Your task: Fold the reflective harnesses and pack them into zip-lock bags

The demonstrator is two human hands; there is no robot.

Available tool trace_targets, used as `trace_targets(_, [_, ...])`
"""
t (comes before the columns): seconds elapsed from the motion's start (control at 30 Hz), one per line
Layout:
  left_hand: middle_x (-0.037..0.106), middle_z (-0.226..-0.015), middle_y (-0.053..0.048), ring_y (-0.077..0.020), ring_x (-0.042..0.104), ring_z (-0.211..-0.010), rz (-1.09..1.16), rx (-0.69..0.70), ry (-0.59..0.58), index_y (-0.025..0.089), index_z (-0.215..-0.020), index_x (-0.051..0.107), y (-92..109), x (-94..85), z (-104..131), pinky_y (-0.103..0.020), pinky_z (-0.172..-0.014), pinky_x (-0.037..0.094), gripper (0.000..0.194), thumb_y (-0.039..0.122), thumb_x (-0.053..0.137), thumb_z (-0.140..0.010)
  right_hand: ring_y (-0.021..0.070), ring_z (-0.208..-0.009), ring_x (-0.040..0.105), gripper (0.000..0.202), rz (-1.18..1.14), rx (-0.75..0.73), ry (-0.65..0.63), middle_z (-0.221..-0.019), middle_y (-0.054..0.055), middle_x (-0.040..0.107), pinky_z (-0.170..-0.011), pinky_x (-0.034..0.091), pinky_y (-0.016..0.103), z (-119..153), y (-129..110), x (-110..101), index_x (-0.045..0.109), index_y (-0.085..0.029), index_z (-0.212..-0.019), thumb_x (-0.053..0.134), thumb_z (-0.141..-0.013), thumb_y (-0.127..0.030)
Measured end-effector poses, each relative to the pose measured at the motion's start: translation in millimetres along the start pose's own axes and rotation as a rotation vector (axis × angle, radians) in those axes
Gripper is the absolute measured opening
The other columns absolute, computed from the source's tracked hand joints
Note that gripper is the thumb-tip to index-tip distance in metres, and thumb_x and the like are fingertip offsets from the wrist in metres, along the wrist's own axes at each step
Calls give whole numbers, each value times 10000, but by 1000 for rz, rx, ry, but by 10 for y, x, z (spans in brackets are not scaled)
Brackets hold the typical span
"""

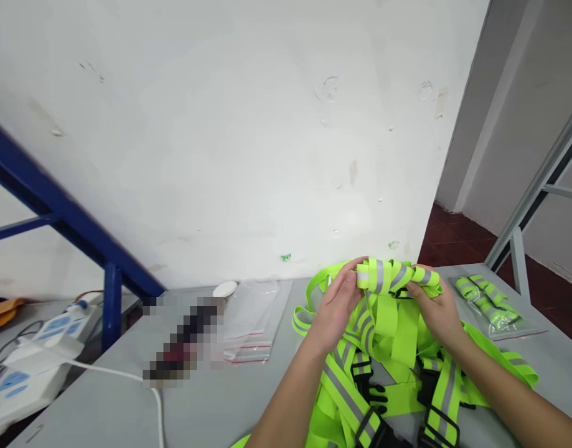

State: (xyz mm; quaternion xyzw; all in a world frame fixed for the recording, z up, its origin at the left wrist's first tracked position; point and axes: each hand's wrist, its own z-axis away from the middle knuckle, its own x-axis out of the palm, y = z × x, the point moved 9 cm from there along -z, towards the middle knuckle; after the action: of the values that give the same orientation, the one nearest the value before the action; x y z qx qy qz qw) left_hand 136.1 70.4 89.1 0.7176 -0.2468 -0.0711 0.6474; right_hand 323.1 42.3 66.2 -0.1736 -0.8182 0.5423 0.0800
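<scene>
Where it bunches, lime webbing (383, 275) looks grey-striped.

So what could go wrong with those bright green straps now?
Two things, maybe. The folded strap bundle is pinched between the left hand and the right hand, and nothing visible is tied around it, so it might spring open if a hand slips. Also, the loose straps below lie in a jumble with black buckles, so one could snag or tangle.
</scene>
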Motion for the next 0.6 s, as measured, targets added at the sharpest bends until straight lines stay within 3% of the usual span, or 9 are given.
trace_targets(0.07, [535, -1408, -91, -302, 469, -1318, 74, -51, 3, 245, -1395, 481, -119, 23, 27, -431, -1068, 414, 540, 528, 462, -936, 251, -950, 654, 363, -82, 104, -26, -1039, 61, 705, -800, 533, 380, 10, 115, 42, 633, -236, -1068, 684, -808, -484])
trace_targets(0.2, [547, -1399, -83, -322, 445, -1335, -107, -140, 116, 250, -1323, 569, -346, -18, 119, -428, -1052, 432, 570, 562, 595, -846, 271, -962, 663, 421, -77, 178, -23, -1068, 77, 710, -802, 540, 404, 71, 163, 85, 616, -223, -1099, 681, -799, -512])
trace_targets(0.4, [690, -1195, -107, -305, 598, -1177, 18, -74, 44, 178, -1243, 626, -464, 143, 44, -447, -1025, 464, 529, 456, 704, -800, 247, -906, 651, 331, 34, 24, -31, -959, 56, 697, -766, 532, 372, 133, 3, 199, 603, -224, -1059, 655, -833, -459])
trace_targets(0.6, [730, -1089, -125, -339, 634, -1108, -23, -170, 159, 155, -1063, 712, -595, -38, 82, -491, -949, 520, 447, 443, 761, -724, 256, -1010, 601, 194, 284, -224, -183, -1023, 53, 612, -848, 507, 394, 113, -164, 309, 627, -257, -990, 649, -854, -393])
